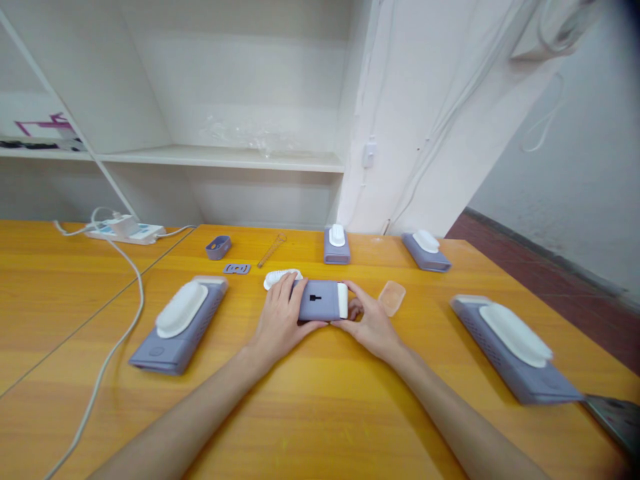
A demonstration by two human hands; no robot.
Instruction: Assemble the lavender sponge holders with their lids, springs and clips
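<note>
Both my hands hold a purple-grey plastic box [325,299] with a white end piece and a small black slot in its upper face. My left hand [281,310] is closed around its left end, fingers over the top and thumb along the near edge. At the white end, my right hand [367,320] grips between thumb and fingers. A white ribbed oval piece [281,277] lies just behind my left fingers, partly hidden by them. To the right of my right hand rests a translucent shallow tray [392,297].
Purple-grey boxes with white oval pieces on top lie at left [167,333], back [337,248], back right and right [517,353]. A spring [271,252], a flat plate [237,269] and a hollow purple-grey part [219,247] sit behind. A cable runs from a power strip [125,230].
</note>
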